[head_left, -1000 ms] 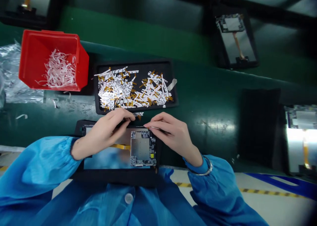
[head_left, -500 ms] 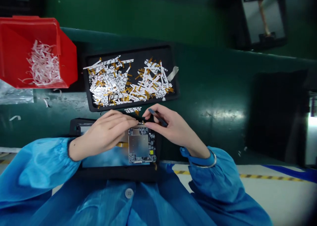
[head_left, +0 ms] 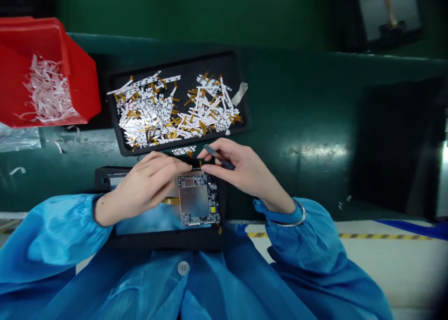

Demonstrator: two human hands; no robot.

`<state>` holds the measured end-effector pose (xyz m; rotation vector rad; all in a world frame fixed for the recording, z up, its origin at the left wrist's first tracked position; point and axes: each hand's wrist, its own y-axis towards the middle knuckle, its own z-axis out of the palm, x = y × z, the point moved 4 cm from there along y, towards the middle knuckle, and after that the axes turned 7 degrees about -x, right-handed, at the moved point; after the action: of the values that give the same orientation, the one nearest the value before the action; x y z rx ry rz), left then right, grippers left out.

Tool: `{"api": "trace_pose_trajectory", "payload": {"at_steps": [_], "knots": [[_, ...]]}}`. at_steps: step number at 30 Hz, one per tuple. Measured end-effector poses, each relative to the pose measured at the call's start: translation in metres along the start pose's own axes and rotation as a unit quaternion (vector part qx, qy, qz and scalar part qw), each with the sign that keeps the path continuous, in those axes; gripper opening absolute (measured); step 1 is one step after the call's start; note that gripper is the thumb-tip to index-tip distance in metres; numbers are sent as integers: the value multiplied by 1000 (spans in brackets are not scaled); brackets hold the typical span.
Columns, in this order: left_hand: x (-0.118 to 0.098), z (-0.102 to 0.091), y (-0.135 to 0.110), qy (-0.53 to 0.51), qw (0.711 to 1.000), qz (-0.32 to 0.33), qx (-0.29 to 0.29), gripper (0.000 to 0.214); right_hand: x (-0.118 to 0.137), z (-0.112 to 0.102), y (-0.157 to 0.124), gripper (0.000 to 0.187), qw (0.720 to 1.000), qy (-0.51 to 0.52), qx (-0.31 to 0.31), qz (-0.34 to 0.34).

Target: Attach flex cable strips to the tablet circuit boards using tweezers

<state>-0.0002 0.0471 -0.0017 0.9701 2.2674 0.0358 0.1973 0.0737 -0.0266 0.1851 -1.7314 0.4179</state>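
My left hand lies over the left part of an opened flat device, fingers stretched out, with the fingertips at the upper edge beside a circuit board. Its thumb is hidden. My right hand is curled around a slim dark tool, which looks like tweezers and slants across the fingers. The right thumb and fingertips are at the board's top edge, beside a small orange flex tail. Just above, a few white strips with orange tails lie on the bench.
A black tray of white flex strips stands beyond the device. At the left is a red bin with white peeled scraps. A dark flat panel lies at the right; another device is at the far right.
The whole view has shifted slightly. My right fingers have drawn back a little from the device's edge, showing the orange tail more upright. The left hand keeps nearly the same pose.
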Motion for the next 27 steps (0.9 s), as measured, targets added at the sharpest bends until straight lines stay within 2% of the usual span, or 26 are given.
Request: {"api": "trace_pose_trajectory", "payload": {"at_steps": [4, 6, 8, 11, 14, 18, 22, 27], "knots": [[-2, 1, 8, -84, 994, -73, 20, 30, 17, -15, -10, 11, 996, 20, -80, -45], [-5, 4, 12, -136, 987, -79, 23, 32, 23, -20, -13, 16, 992, 20, -103, -63], [-7, 7, 13, -151, 986, -68, 16, 30, 21, -20, -12, 21, 993, 18, -106, -45], [-9, 11, 12, -93, 995, -22, 3, 29, 7, -17, -6, 36, 990, 87, -112, 27], [-9, 12, 11, -43, 999, 18, -5, 29, -2, -9, -2, 31, 980, 170, -86, 65], [-10, 12, 13, -22, 999, 37, -11, 26, -1, -5, -2, 38, 980, 184, -42, 66], [-15, 10, 21, 0, 998, 64, -9, 25, 1, -5, -4, 41, 983, 171, -47, 54], [-17, 11, 32, 10, 999, 31, 7, 25, 0, -6, -4, 41, 985, 151, -68, 55]]}}
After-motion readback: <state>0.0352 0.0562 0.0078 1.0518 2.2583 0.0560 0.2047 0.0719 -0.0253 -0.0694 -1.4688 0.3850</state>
